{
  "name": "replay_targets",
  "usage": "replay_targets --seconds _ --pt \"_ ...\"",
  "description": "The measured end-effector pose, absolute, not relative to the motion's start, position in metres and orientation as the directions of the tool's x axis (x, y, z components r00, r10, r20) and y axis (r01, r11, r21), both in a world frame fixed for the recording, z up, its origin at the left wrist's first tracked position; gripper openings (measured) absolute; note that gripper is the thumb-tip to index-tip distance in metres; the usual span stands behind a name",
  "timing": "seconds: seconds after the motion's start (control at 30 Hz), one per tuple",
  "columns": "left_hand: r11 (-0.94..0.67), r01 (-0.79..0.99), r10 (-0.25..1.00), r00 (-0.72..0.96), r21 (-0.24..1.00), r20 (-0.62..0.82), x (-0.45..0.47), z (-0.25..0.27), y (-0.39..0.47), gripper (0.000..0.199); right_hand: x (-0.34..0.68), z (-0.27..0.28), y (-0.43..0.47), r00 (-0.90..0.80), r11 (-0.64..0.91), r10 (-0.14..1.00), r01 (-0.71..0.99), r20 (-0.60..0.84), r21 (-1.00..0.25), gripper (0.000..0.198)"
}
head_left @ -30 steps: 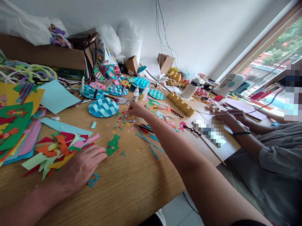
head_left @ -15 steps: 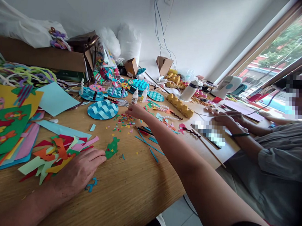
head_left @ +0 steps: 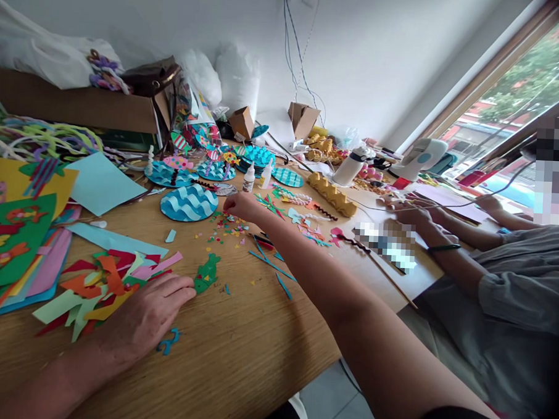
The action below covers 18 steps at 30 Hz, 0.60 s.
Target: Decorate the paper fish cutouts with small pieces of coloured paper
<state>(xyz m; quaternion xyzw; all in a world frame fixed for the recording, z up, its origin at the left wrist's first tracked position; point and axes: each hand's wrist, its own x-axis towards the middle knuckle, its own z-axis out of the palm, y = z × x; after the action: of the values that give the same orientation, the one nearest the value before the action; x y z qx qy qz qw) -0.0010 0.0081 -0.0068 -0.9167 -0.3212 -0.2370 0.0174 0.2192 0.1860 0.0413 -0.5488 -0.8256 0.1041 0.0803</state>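
On the table at the lower left, my left hand (head_left: 152,309) rests with its fingers stretched out and its fingertips at the near edge of a green paper fish (head_left: 206,273). The fish lies flat and has small coloured pieces on it. My right hand (head_left: 239,206) reaches far forward, fingers bent and drawn together, over a scatter of tiny coloured paper bits (head_left: 227,226). What its fingertips hold, if anything, is too small to see. Just behind that hand stand two white glue bottles (head_left: 249,178), with a blue wavy paper disc (head_left: 189,202) to its left.
Coloured paper strips (head_left: 112,282) lie beside my left hand, paper sheets (head_left: 46,255) farther left. Blue strips (head_left: 277,268) and pens sit under my right forearm. A yellow egg-carton strip (head_left: 331,194) and a white bottle (head_left: 350,167) stand beyond. A co-worker's hands (head_left: 413,218) work at the right.
My right hand has moved slightly left and lower over the paper bits. My left hand stays by the green fish, nearly unmoved.
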Motion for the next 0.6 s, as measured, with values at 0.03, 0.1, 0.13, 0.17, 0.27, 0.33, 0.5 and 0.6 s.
replay_targets --seconds 0.03,0.1,0.13,0.17,0.27,0.33,0.5,0.6 --pt "-0.792 0.6 0.58 0.679 0.116 0.45 -0.001 -0.007 0.008 0.036 0.219 0.041 0.187 -0.377 0.372 0.926 0.893 0.031 -0.251 0.025" --pt "-0.793 0.598 0.576 0.677 0.113 0.458 -0.001 -0.007 0.009 0.035 0.222 0.042 0.187 -0.348 0.351 0.936 0.904 0.059 -0.245 0.022" --pt "-0.795 0.596 0.575 0.679 0.114 0.457 -0.001 -0.007 0.009 0.036 0.224 0.044 0.186 -0.33 0.337 0.941 0.909 0.07 -0.245 0.021" --pt "-0.797 0.594 0.573 0.681 0.114 0.456 -0.001 -0.007 0.009 0.036 0.227 0.045 0.186 -0.311 0.32 0.947 0.915 0.077 -0.247 0.022" --pt "-0.798 0.592 0.573 0.689 0.113 0.444 -0.002 -0.007 0.009 0.038 0.236 0.048 0.183 -0.262 0.273 0.962 0.932 0.079 -0.239 0.023" --pt "-0.796 0.594 0.576 0.688 0.114 0.442 -0.002 -0.008 0.009 0.037 0.243 0.048 0.182 -0.265 0.275 0.961 0.932 0.075 -0.236 0.021" --pt "-0.801 0.589 0.567 0.69 0.107 0.451 -0.005 -0.013 0.01 0.035 0.256 0.044 0.181 -0.326 0.332 0.943 0.898 0.07 -0.288 0.031" --pt "-0.803 0.587 0.566 0.692 0.108 0.448 -0.006 -0.015 0.01 0.034 0.261 0.045 0.178 -0.286 0.278 0.958 0.939 -0.01 -0.203 0.027"
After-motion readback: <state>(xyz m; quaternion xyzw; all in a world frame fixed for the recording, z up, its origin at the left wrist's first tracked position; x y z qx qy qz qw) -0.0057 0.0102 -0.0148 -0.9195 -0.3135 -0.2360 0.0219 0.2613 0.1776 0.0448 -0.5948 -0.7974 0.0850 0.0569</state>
